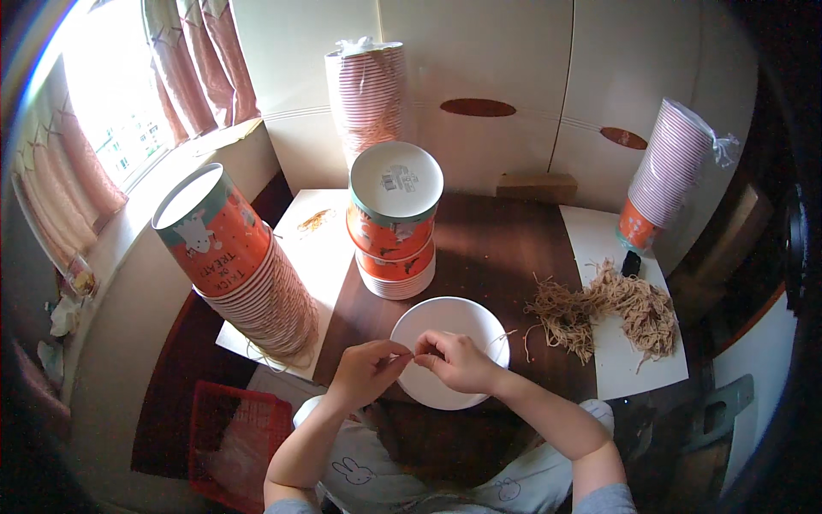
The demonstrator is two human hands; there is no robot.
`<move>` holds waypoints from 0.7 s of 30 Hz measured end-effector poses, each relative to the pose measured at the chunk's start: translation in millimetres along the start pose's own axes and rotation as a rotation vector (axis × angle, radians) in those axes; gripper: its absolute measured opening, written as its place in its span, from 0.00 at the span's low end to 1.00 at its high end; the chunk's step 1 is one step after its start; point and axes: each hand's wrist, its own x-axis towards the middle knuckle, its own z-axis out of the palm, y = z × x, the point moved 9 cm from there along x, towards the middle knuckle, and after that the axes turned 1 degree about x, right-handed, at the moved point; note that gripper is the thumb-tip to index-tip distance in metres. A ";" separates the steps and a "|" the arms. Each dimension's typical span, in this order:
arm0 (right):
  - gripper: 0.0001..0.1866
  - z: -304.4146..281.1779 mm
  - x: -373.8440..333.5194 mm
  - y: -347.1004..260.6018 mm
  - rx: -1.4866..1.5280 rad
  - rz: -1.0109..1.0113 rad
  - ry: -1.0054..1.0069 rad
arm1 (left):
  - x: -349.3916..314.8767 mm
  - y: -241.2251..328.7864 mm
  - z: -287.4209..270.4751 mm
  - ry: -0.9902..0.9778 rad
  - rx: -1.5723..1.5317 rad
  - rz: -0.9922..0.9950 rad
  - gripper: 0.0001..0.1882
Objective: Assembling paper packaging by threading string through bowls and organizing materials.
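Note:
A round white paper bucket (423, 323) stands at the table's near edge, its opening facing up. Over it, my left hand (366, 370) and my right hand (458, 363) meet fingertip to fingertip. Both are closed in a pinch on what looks like a thin strand of twine, mostly hidden by the fingers. A twine end (505, 336) sticks out at the bucket's right rim, beside my right hand. Right of the bucket lies a loose heap of brown twine pieces (638, 313), partly on a white board.
Upside-down orange printed buckets (394, 236) stand just beyond the bowl-like opening. A tall leaning bucket stack (257, 291) with twine hanging from it is at left. Wrapped stacks stand at the back (368, 94) and far right (672, 167). A red plastic basket (201, 428) sits low at left.

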 end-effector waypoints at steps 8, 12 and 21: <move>0.07 -0.5 0.1 5.4 -0.027 -0.012 0.028 | 0.5 -7.3 3.2 -0.043 0.121 -0.085 0.07; 0.06 4.2 0.0 6.2 -0.032 0.007 -0.026 | -0.2 -12.0 2.8 0.027 0.099 0.008 0.08; 0.06 9.2 0.3 21.0 0.222 0.116 -0.093 | 6.1 4.7 -4.7 -0.015 0.199 0.065 0.05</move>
